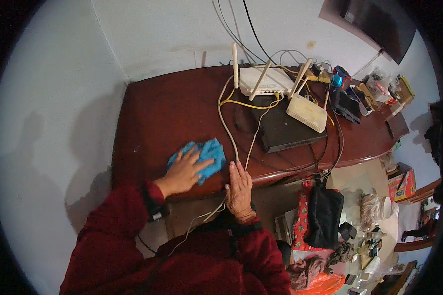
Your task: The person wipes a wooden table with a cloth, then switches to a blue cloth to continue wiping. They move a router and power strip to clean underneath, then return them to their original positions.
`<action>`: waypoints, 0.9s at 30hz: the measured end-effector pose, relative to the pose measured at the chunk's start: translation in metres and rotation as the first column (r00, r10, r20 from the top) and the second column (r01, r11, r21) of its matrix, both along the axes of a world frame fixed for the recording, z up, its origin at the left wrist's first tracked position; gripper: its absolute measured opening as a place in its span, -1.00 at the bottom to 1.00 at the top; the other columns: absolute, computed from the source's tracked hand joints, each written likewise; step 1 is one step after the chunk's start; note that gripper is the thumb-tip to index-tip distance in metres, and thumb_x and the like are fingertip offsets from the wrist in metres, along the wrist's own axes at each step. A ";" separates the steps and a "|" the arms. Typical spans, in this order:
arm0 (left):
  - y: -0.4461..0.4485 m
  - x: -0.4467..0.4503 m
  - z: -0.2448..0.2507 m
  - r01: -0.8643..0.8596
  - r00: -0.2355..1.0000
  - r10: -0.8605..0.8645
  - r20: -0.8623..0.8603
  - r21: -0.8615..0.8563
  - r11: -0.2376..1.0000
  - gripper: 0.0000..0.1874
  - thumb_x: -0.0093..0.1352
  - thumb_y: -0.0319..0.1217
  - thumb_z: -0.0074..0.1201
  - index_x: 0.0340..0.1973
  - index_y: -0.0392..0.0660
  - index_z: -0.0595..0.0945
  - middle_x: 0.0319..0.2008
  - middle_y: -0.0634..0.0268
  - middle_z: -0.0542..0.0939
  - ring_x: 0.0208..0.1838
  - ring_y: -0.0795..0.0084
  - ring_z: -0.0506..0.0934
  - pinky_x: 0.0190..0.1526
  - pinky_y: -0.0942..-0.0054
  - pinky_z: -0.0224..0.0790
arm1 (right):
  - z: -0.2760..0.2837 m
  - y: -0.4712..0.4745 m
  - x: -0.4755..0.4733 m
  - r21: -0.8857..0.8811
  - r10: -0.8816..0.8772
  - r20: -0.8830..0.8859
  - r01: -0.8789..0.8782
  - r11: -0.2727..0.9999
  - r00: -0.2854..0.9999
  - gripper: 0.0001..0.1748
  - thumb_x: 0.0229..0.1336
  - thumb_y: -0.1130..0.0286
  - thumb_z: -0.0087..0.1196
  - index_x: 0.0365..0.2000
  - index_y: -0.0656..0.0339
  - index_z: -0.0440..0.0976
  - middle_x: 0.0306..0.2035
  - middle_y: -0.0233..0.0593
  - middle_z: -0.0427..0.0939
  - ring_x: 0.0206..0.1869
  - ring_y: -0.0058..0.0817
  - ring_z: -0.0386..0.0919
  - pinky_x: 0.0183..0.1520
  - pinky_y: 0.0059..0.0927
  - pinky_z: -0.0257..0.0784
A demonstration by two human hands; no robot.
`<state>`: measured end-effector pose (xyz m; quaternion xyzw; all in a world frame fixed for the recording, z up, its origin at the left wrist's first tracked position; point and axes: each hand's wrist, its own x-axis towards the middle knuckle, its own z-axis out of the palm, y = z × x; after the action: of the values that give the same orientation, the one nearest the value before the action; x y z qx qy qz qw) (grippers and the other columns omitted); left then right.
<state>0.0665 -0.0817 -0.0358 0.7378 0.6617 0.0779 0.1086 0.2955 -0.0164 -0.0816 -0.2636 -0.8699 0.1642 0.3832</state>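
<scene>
My left hand (pixel 185 170) lies with fingers spread on a crumpled blue cloth (pixel 212 156), pressing it to the reddish-brown wooden desk (pixel 162 114) near its front edge. To the right, my right hand (pixel 240 190) rests at that edge, fingers straight and close together, thumb slightly apart. A thick white cable (pixel 227 129) and a thinner white cable (pixel 256 136) run down to this hand and come out below it; whether the fingers grip them is hidden. Both cables lie to the right of the cloth.
A white router (pixel 265 81) with upright antennas stands behind a black flat box (pixel 289 129), which carries a smaller white router (pixel 307 112). A yellow cable (pixel 249 106) loops left of them. Clutter fills the desk's right end. A black bag (pixel 325 217) hangs below the front edge.
</scene>
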 end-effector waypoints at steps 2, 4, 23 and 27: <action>-0.022 0.015 0.009 0.074 0.996 -0.075 0.039 0.023 0.997 -0.30 0.32 -0.37 0.09 0.40 0.29 0.33 0.45 -0.04 0.15 0.55 -0.18 -0.06 0.41 -0.36 -0.23 | 0.001 0.000 0.002 -0.015 0.017 -0.011 -0.017 1.000 1.000 -0.21 0.10 0.57 0.05 0.37 0.32 0.12 0.37 -0.02 0.26 0.44 -0.05 0.17 0.39 0.01 0.07; -0.038 0.024 0.013 0.086 0.995 -0.086 0.058 -0.004 0.996 -0.30 0.32 -0.37 0.09 0.39 0.30 0.34 0.44 -0.05 0.17 0.55 -0.18 -0.04 0.41 -0.35 -0.23 | 0.001 0.001 0.004 -0.023 0.017 -0.002 -0.017 1.000 1.000 -0.21 0.10 0.58 0.05 0.37 0.32 0.11 0.37 -0.02 0.26 0.44 -0.05 0.17 0.39 0.01 0.07; -0.184 -0.043 -0.033 -0.813 0.553 0.820 0.147 0.313 0.491 -0.40 0.40 -0.31 0.06 0.36 -0.03 0.33 0.29 -0.14 0.31 0.34 -0.22 0.25 0.41 -0.20 -0.10 | 0.003 0.000 0.006 0.005 0.020 0.090 -0.020 1.000 0.996 -0.27 0.17 0.58 0.00 0.36 0.31 0.12 0.38 -0.06 0.26 0.45 -0.03 0.14 0.39 0.04 0.05; -0.154 -0.071 -0.030 -0.739 0.655 0.755 0.027 0.231 0.633 -0.36 0.41 -0.28 0.04 0.40 -0.01 0.27 0.34 -0.16 0.26 0.41 -0.23 0.19 0.38 -0.30 -0.11 | 0.003 0.000 0.004 0.002 0.008 0.085 -0.009 1.000 0.996 -0.28 0.18 0.57 0.00 0.36 0.30 0.14 0.37 -0.08 0.27 0.44 -0.06 0.16 0.40 0.02 0.03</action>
<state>-0.0043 -0.2358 -0.0655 0.4073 0.8979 0.1625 -0.0399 0.2997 -0.0163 -0.0784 -0.2663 -0.8867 0.1535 0.3454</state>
